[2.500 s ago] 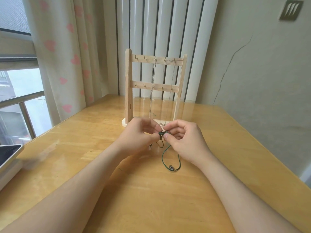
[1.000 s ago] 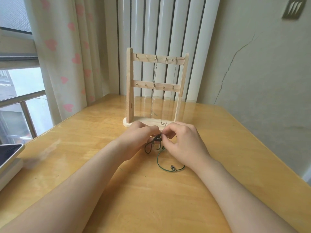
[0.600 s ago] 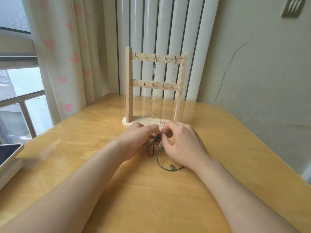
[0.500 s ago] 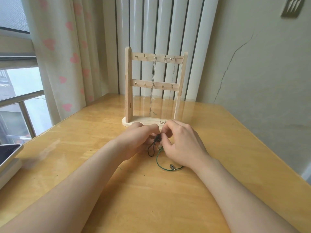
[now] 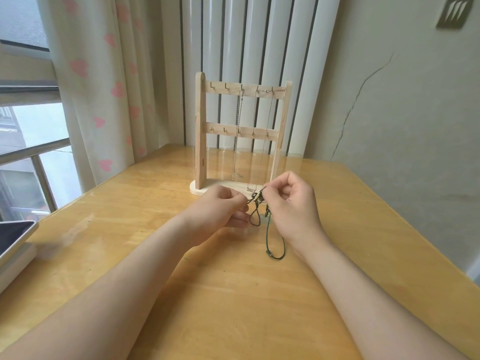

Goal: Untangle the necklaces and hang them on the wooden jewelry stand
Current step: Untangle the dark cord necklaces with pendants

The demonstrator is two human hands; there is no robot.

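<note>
Fingers (image 5: 279, 189) curled — left hand (image 5: 218, 207) and right hand (image 5: 293, 206) close together, each grip a pinch on the tangled necklaces (image 5: 256, 198).

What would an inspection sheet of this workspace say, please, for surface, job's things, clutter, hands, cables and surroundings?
Surface: wooden table, glossy.
Job's things: wooden jewelry stand upright at the back of the table, with hung chains on its top bar; tangled cord necklaces in front of it.
Clutter: tablet at the left edge.
Hands: left hand and right hand both pinch the tangle.
Cables: nothing seen.
Surroundings: heart-print curtain, window, cracked wall.
</note>
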